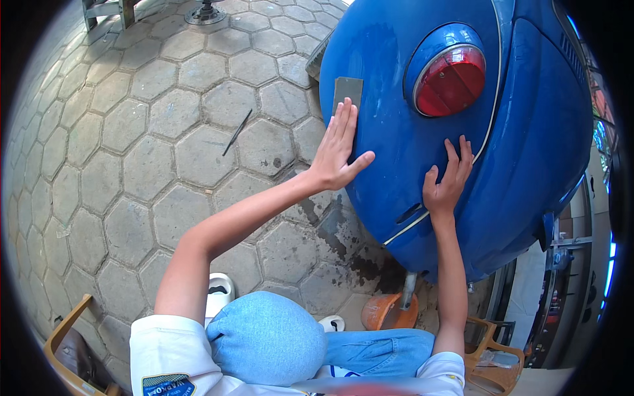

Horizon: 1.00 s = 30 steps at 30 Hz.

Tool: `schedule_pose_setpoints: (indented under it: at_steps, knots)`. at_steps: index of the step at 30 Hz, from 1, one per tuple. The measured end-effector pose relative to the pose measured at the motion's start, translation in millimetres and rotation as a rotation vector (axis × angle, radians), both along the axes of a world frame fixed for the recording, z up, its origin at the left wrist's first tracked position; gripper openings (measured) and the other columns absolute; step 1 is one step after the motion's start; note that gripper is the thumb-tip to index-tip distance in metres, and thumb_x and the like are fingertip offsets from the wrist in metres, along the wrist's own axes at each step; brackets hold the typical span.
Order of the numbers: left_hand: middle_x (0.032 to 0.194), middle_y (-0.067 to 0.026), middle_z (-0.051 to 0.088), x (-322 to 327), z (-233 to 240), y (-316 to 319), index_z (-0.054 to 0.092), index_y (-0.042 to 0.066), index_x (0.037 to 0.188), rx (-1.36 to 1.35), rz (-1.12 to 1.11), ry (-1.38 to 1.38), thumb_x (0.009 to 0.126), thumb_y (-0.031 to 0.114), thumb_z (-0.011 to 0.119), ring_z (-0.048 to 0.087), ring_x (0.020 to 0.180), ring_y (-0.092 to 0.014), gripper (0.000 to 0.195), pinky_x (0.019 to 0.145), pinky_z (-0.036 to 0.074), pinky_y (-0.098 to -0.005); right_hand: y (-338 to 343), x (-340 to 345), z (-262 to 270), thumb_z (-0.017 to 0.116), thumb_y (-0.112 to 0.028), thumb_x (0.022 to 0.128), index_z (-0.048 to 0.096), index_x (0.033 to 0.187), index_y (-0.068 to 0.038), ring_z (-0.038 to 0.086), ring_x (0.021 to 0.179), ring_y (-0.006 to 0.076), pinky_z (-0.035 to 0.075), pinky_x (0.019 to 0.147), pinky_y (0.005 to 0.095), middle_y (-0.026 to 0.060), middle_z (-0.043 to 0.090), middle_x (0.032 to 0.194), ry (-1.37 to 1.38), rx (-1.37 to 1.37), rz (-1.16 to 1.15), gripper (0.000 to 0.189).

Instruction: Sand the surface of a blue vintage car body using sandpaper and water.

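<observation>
My left hand [339, 148] lies flat on the blue rear fender [381, 143] of a car, fingers together and thumb out to the side. Beneath its fingertips it presses a folded grey sheet of sandpaper [348, 88], whose far half sticks out past them. Wet-looking streaks mark the paint above the sheet. My right hand [449, 178] rests against the same bodywork with fingers spread and holds nothing. It is just below the round red tail light [449, 81], beside the cream trim strip [497, 74] along the fender seam.
An orange bowl [381, 312] stands below the car near a metal pipe [408, 291]. A thin dark stick [237, 131] lies on the hexagonal pavers [198, 158], which are wet beside the fender. Brown plastic chair parts [495, 356] flank me; a metal disc base [205, 14] stands farther off.
</observation>
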<state>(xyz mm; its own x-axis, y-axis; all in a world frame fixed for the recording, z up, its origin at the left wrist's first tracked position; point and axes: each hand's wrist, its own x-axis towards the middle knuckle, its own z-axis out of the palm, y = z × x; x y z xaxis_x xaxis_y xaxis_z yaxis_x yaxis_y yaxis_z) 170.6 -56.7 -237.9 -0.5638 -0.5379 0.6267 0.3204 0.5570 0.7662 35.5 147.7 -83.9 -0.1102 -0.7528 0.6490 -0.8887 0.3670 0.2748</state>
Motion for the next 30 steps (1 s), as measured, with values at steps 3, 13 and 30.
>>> schedule_pose_setpoints:
  at_steps: [3, 13, 30]
  knots:
    - [0.175, -0.0309, -0.003, 12.2, -4.6, -8.1, 0.001, -0.009, 0.166, -0.118, -0.032, -0.112, 0.103, 0.069, 0.043, -0.004, 0.164, -0.044, 0.109, 0.131, 0.004, -0.0544, -2.1, -0.4, -2.4, 0.058, -0.015, 0.083, 0.058, 0.145, -0.006, 0.035, 0.153, 0.0442, 0.025, 0.126, 0.0642, 0.0228, 0.044, 0.159, -0.009, -0.005, 0.006, 0.062]
    - [0.175, -0.0316, -0.007, -9.9, -32.5, 4.4, -0.002, -0.007, 0.167, -0.168, 0.010, 0.074, 0.104, 0.069, 0.041, -0.006, 0.163, -0.045, 0.107, 0.130, 0.001, -0.0586, -3.5, -0.7, -2.5, 0.058, -0.018, 0.085, 0.058, 0.144, -0.005, 0.035, 0.153, 0.0441, 0.025, 0.126, 0.0640, 0.0231, 0.045, 0.159, 0.002, -0.004, -0.008, 0.061]
    - [0.174, -0.0328, -0.005, -32.8, -49.2, -16.3, -0.002, -0.010, 0.165, -0.014, 0.087, 0.215, 0.108, 0.064, 0.033, -0.005, 0.163, -0.044, 0.100, 0.132, -0.001, -0.0521, -2.8, 2.3, -0.1, 0.058, -0.021, 0.087, 0.059, 0.143, -0.005, 0.035, 0.153, 0.0447, 0.026, 0.126, 0.0643, 0.0237, 0.044, 0.159, -0.009, -0.008, -0.013, 0.058]
